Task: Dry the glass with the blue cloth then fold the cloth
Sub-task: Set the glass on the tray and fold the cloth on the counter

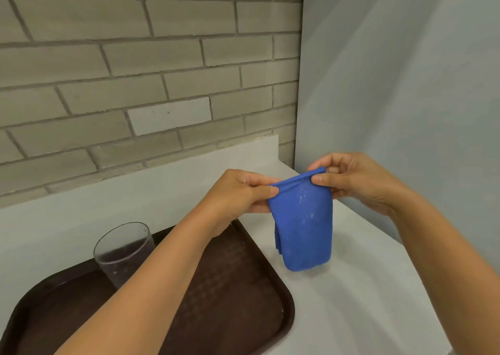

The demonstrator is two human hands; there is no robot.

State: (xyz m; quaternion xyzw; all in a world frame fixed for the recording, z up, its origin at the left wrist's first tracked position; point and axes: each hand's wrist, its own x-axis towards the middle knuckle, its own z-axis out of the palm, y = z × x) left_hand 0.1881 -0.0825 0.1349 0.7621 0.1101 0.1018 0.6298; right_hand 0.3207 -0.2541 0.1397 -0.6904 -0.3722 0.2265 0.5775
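Observation:
The blue cloth (304, 225) hangs doubled over in the air above the white counter, its lower end close to the surface. My left hand (238, 195) pinches the cloth's top left corner, and my right hand (354, 181) pinches the top right corner. A clear glass (123, 249) stands upright on the dark brown tray (238, 295) at the lower left, apart from both hands; my left forearm crosses in front of its base.
The white counter (351, 295) runs to the right of the tray. A grey brick wall (135, 84) rises behind it, and a pale blue-grey wall (405, 84) closes the right side, close to my right hand.

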